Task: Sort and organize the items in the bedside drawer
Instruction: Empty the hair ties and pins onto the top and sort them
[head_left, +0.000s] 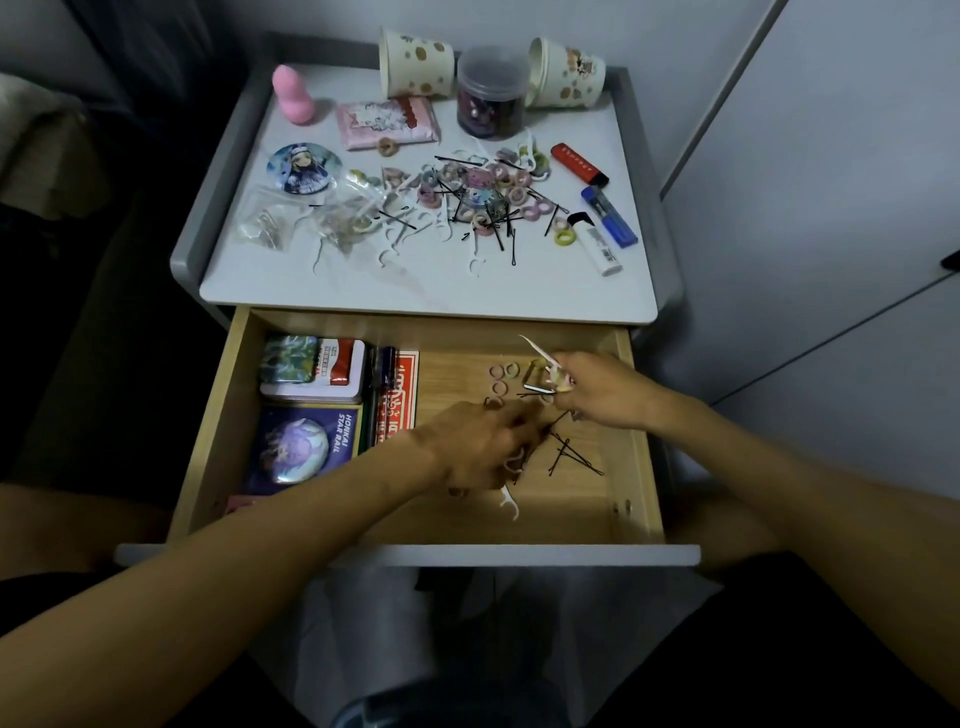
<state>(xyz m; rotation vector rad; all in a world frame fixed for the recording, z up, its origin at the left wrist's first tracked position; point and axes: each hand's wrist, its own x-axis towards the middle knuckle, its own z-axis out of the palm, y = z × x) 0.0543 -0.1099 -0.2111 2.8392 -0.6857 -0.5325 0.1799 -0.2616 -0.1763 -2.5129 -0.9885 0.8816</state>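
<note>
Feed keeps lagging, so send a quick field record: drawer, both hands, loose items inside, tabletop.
drawer: open, pulled out
left hand: down among loose items, grip blurred
right hand: pinching floss picks
loose inside: hair ties, hairpins, lone floss pick
tabletop: mixed pile, two paper cups on their sides, lidded jar

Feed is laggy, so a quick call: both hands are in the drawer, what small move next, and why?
Likely carry the right hand up to the pile on the top and drop its load: it pinches a floss pick and small bits, while ties and pins lie loose in the drawer.
</note>
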